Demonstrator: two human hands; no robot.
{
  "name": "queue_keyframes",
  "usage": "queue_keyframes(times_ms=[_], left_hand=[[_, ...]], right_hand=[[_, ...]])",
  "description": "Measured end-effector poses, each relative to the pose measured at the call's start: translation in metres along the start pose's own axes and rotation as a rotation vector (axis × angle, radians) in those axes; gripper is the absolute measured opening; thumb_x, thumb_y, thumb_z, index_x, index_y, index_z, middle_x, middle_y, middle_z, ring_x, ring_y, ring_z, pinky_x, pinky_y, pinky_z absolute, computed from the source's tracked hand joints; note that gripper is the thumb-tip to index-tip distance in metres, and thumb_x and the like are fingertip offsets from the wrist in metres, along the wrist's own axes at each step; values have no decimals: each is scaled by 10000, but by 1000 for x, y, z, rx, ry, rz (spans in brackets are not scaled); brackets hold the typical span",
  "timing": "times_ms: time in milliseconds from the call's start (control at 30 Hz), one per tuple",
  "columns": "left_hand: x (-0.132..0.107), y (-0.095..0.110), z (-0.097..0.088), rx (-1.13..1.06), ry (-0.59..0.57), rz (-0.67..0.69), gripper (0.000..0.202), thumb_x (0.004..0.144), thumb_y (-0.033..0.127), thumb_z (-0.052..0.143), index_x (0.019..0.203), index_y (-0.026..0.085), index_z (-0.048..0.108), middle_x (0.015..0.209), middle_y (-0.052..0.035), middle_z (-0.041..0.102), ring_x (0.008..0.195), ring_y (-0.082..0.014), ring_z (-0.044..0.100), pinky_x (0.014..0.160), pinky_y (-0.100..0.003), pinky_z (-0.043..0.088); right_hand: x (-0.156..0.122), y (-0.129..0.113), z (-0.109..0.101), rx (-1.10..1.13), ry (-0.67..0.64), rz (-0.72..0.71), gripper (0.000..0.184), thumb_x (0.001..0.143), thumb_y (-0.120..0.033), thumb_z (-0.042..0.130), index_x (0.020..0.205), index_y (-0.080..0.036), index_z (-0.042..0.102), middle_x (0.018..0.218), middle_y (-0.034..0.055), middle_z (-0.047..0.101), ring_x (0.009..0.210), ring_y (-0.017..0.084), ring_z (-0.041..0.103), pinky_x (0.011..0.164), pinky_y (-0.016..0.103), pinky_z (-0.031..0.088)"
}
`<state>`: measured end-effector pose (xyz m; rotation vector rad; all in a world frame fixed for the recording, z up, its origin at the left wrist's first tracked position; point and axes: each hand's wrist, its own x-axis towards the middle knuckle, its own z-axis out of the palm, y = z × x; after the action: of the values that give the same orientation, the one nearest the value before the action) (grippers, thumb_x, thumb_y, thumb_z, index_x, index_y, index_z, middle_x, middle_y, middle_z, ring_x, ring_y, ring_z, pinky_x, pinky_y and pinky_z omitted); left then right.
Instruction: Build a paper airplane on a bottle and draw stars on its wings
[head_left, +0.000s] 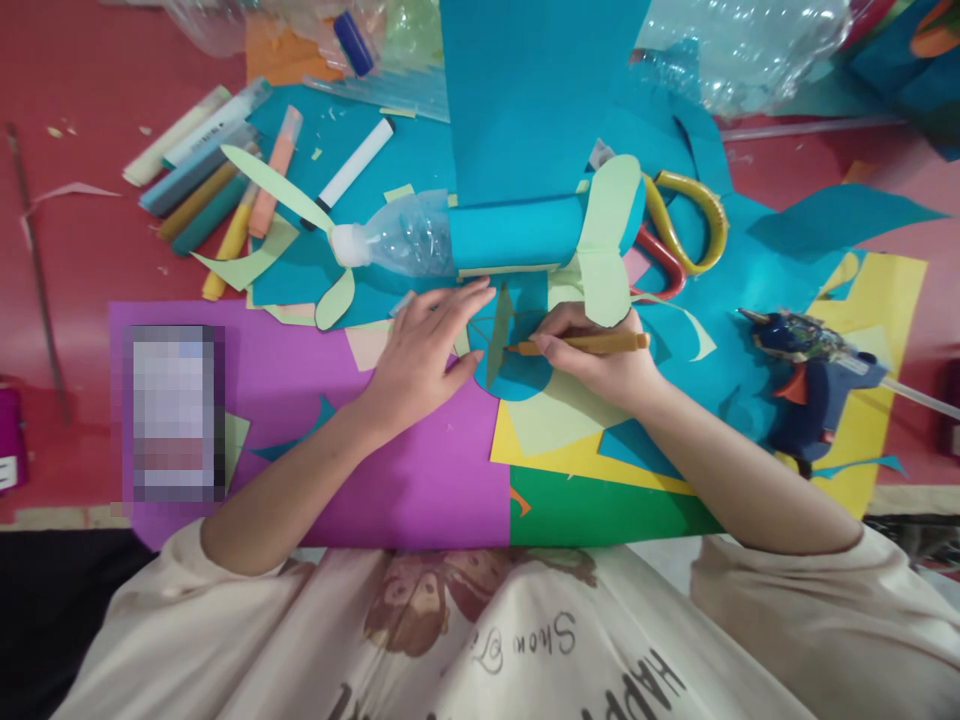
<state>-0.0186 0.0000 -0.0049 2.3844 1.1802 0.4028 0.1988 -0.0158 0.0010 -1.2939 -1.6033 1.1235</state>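
My left hand lies flat with fingers stretched out, pressing on a teal paper piece that sits on purple paper. My right hand pinches an orange-brown marker, its tip touching the teal piece beside a pale green paper strip. Just beyond both hands lies a plastic bottle wrapped in teal paper, with pale green paper propeller blades at its cap and a green tail.
Several markers lie at the far left on the red surface. Scissors with yellow and red handles rest behind my right hand. A blue glue gun stands on yellow paper to the right. Green paper lies near me. A pixelated rectangle sits left.
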Motion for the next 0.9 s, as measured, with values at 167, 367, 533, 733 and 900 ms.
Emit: queue_keyframes(times_ms=[167,367,533,733,900], left_hand=[[0,0,0,-6,-8,-11,516,930,251,492,1436,235,389,1480,-85,490,1275,-272,477,1102,-473,308],[0,1,-1,-17,-15,-16,528,920,235,487,1439,249,386,1486,-76,484,1287,-274,471,1110,-470,304],[1,3,-2,-1,-23,-25,527,918,231,494,1435,218,395,1480,-83,489,1285,-276,470,1114,-463,309],[1,3,-2,-7,-11,-23,522,920,225,497,1433,232,400,1480,-74,493,1280,-270,475,1113,-457,309],[0,3,-2,-11,-14,-25,523,921,227,496,1434,235,400,1479,-73,493,1281,-275,474,1117,-467,304]], right_hand=[[0,-1,0,12,25,28,261,794,-364,663,596,-216,580,533,0,587,497,133,531,469,286,449],[4,-2,-3,38,152,49,243,808,-453,657,714,-230,628,574,-5,624,518,147,587,516,309,533],[3,-1,-2,27,134,72,168,819,-389,658,771,-228,648,602,-3,642,524,145,601,510,301,536],[3,2,0,24,145,22,82,796,-289,671,770,-212,656,644,11,659,588,154,633,572,312,558],[2,2,1,0,155,40,105,783,-304,678,756,-204,665,670,27,692,603,161,651,577,305,568]])
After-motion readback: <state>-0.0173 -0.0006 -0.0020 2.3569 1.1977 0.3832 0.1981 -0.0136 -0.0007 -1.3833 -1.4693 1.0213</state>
